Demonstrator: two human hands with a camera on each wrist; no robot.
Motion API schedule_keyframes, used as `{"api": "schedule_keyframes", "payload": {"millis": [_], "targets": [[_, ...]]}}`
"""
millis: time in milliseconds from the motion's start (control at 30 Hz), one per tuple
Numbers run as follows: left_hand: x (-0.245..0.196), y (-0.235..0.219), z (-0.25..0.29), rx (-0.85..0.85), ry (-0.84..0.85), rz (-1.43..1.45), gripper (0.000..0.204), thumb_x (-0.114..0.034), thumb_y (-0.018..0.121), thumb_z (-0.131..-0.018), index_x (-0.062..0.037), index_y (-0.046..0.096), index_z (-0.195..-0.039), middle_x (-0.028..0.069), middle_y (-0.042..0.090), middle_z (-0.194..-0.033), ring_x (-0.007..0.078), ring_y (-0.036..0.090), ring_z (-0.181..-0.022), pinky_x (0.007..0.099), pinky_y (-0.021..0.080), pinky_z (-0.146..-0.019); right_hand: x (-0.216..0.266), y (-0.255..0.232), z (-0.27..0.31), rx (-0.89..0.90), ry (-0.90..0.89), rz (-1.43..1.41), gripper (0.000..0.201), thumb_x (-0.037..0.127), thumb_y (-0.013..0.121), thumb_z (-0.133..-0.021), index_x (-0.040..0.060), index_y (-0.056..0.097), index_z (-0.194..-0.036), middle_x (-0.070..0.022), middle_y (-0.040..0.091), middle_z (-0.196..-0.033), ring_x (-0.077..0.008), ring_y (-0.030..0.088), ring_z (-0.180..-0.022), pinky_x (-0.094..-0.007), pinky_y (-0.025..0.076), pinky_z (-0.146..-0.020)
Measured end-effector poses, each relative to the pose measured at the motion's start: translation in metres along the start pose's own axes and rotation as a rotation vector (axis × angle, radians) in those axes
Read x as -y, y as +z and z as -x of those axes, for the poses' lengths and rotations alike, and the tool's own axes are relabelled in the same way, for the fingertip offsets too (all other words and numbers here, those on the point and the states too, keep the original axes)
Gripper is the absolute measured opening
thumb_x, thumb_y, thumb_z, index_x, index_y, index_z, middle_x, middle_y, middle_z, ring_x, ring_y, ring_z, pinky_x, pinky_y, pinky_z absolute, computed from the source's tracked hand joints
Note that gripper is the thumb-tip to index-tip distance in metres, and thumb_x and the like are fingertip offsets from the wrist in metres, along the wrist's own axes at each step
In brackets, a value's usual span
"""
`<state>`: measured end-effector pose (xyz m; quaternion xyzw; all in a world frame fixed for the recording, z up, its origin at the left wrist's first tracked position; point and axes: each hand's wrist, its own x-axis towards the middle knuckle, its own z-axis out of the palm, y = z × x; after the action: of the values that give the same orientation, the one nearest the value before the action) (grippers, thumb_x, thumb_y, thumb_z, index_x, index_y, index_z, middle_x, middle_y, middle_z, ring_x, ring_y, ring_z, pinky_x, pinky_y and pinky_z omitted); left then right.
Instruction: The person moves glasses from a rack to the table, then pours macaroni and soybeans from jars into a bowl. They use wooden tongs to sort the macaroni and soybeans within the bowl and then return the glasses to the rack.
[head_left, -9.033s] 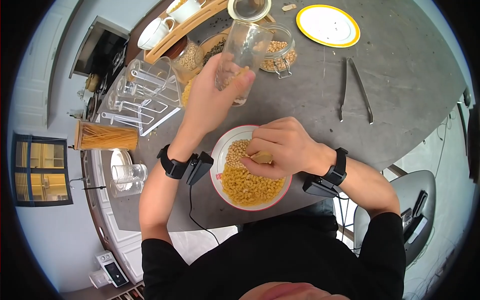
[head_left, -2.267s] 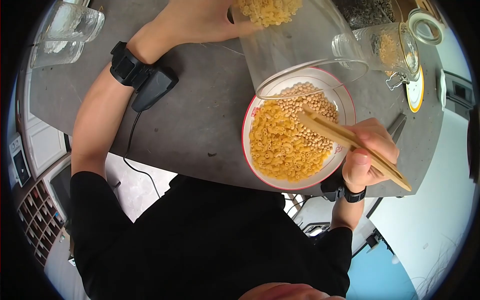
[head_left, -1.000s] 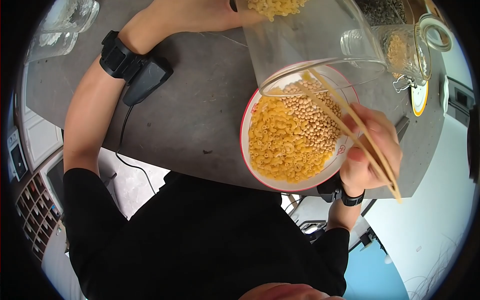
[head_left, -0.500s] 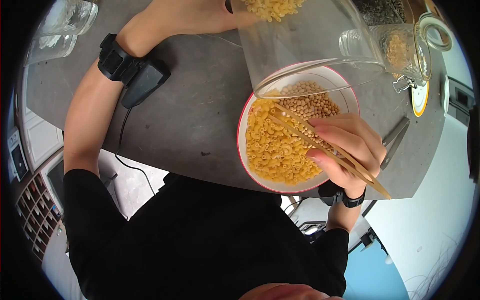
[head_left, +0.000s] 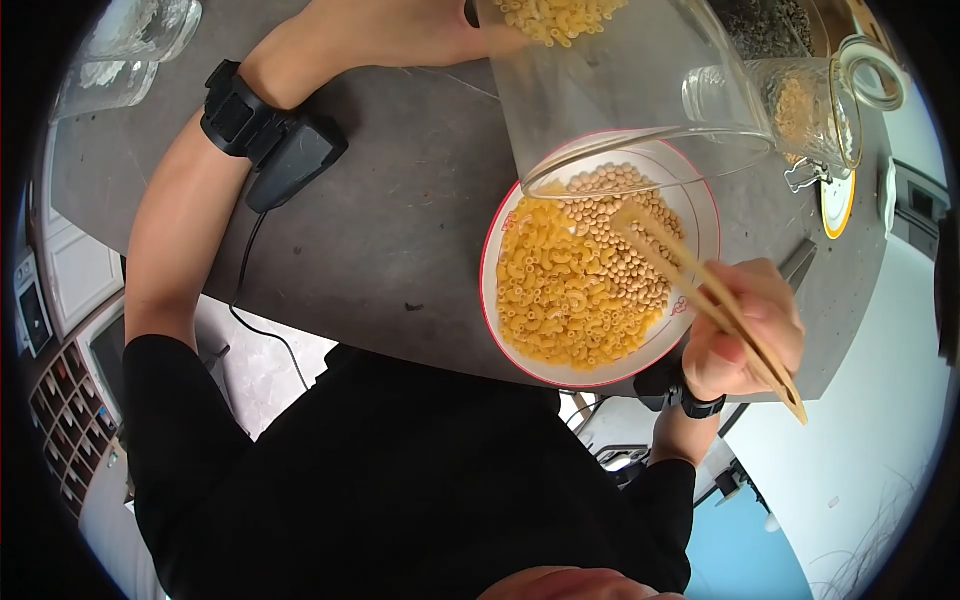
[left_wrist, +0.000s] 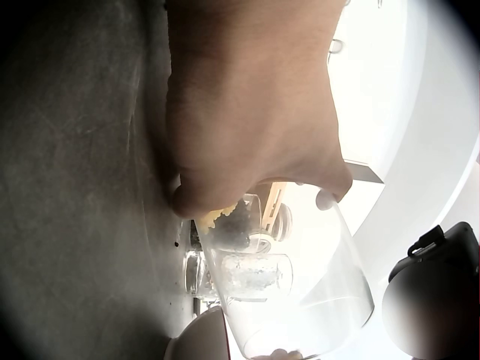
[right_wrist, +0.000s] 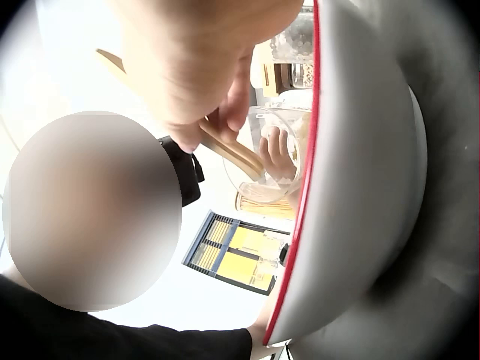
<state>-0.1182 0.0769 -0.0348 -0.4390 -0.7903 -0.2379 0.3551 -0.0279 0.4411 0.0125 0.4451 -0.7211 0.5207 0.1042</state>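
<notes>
In the head view my left hand [head_left: 390,32] grips a big clear glass jar [head_left: 620,95], tilted so its wide mouth overlaps the far part of the bowl [head_left: 692,200]. Some macaroni [head_left: 560,15] lies inside the jar, near its base. The red-rimmed white bowl holds macaroni [head_left: 560,290] on the left and round beige beans [head_left: 655,275] on the right. My right hand [head_left: 765,300] pinches wooden tongs [head_left: 690,283], whose blurred tips are over the beans. The left wrist view shows fingers and thumb spread round the jar [left_wrist: 300,270].
Behind the bowl to the right are a clip-top glass jar [head_left: 800,110] with beige contents and a container of dark dried leaves [head_left: 765,25]. Metal tongs [head_left: 797,265] and a yellow-rimmed plate [head_left: 838,205] lie at the right. Drinking glasses [head_left: 145,35] stand far left.
My right hand and the wooden tongs have moved from over the macaroni to the right, with the tips now over the beans. The left hand and tilted jar stay nearly in place.
</notes>
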Motion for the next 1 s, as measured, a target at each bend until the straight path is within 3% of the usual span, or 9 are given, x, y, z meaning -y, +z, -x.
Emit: {"api": "schedule_keyframes", "payload": {"millis": [167, 267, 400, 533, 733, 833, 933, 1000], "targets": [[0.002, 0.002, 0.0, -0.019, 0.016, 0.018, 0.08, -0.015, 0.084, -0.075, -0.0076, 0.047, -0.146, 0.0191, 0.05, -0.149, 0.0398, 0.047, -0.138, 0.0495, 0.042, -0.114, 0.001, 0.007, -0.008, -0.038, 0.009, -0.056, 0.047, 0.042, 0.078, -0.09, 0.003, 0.066, -0.114, -0.0188, 0.074, -0.088, -0.0272, 0.073, -0.068, -0.0344, 0.056, -0.056], [0.001, 0.0, 0.0, -0.009, 0.005, 0.009, 0.08, -0.015, 0.085, -0.075, -0.0075, 0.047, -0.146, 0.019, 0.05, -0.149, 0.0398, 0.047, -0.138, 0.0494, 0.042, -0.113, 0.005, 0.004, -0.012, 0.21, 0.045, 0.041, 0.044, 0.038, 0.083, -0.087, -0.0005, 0.069, -0.102, -0.0213, 0.074, -0.086, -0.0293, 0.071, -0.071, -0.0338, 0.054, -0.06], [0.0, 0.001, 0.0, -0.007, -0.006, -0.005, 0.079, -0.015, 0.085, -0.075, -0.0076, 0.048, -0.145, 0.0189, 0.05, -0.149, 0.0395, 0.047, -0.139, 0.049, 0.042, -0.113, 0.005, 0.019, -0.018, 0.281, 0.033, 0.11, 0.038, 0.027, 0.086, -0.079, -0.0004, 0.072, -0.101, -0.0187, 0.075, -0.09, -0.0297, 0.071, -0.07, -0.0347, 0.056, -0.061], [0.002, 0.001, 0.0, -0.019, 0.01, 0.021, 0.079, -0.016, 0.085, -0.076, -0.0081, 0.048, -0.145, 0.0188, 0.051, -0.149, 0.0392, 0.047, -0.139, 0.0487, 0.042, -0.114, 0.006, 0.019, -0.018, 0.287, 0.035, 0.113, 0.038, 0.026, 0.087, -0.077, -0.0006, 0.072, -0.101, -0.0187, 0.075, -0.09, -0.029, 0.071, -0.07, -0.0337, 0.056, -0.061], [0.002, 0.002, 0.001, -0.012, 0.004, 0.037, 0.079, -0.015, 0.085, -0.076, -0.0086, 0.048, -0.146, 0.0181, 0.05, -0.149, 0.0389, 0.047, -0.139, 0.0485, 0.042, -0.114, 0.01, 0.015, -0.016, 0.281, 0.101, 0.118, 0.034, 0.021, 0.087, -0.077, -0.0009, 0.073, -0.099, -0.0194, 0.076, -0.087, -0.0277, 0.071, -0.066, -0.0329, 0.055, -0.059], [0.0, 0.001, 0.001, -0.006, -0.02, 0.017, 0.079, -0.014, 0.084, -0.075, -0.0085, 0.048, -0.146, 0.0179, 0.05, -0.15, 0.0389, 0.047, -0.139, 0.0485, 0.041, -0.114, 0.008, 0.008, -0.012, 0.248, 0.077, 0.086, 0.035, 0.027, 0.083, -0.085, 0.0002, 0.071, -0.104, -0.0191, 0.075, -0.083, -0.0257, 0.07, -0.064, -0.0327, 0.054, -0.058], [0.0, 0.001, 0.001, -0.011, -0.015, 0.015, 0.079, -0.013, 0.084, -0.075, -0.0085, 0.048, -0.146, 0.018, 0.05, -0.149, 0.0389, 0.046, -0.139, 0.0484, 0.041, -0.115, -0.002, -0.004, 0.0, 0.067, -0.03, 0.015, 0.046, 0.038, 0.077, -0.092, 0.0026, 0.065, -0.118, -0.0217, 0.075, -0.09, -0.0275, 0.072, -0.066, -0.033, 0.056, -0.055], [0.002, 0.0, 0.001, -0.005, 0.003, 0.016, 0.079, -0.013, 0.084, -0.075, -0.0082, 0.048, -0.145, 0.0183, 0.05, -0.15, 0.039, 0.046, -0.14, 0.0485, 0.041, -0.115, -0.005, 0.007, 0.0, -0.02, 0.0, 0.025, 0.046, 0.038, 0.077, -0.092, 0.0028, 0.064, -0.12, -0.0221, 0.074, -0.091, -0.028, 0.072, -0.066, -0.034, 0.057, -0.056]]}}
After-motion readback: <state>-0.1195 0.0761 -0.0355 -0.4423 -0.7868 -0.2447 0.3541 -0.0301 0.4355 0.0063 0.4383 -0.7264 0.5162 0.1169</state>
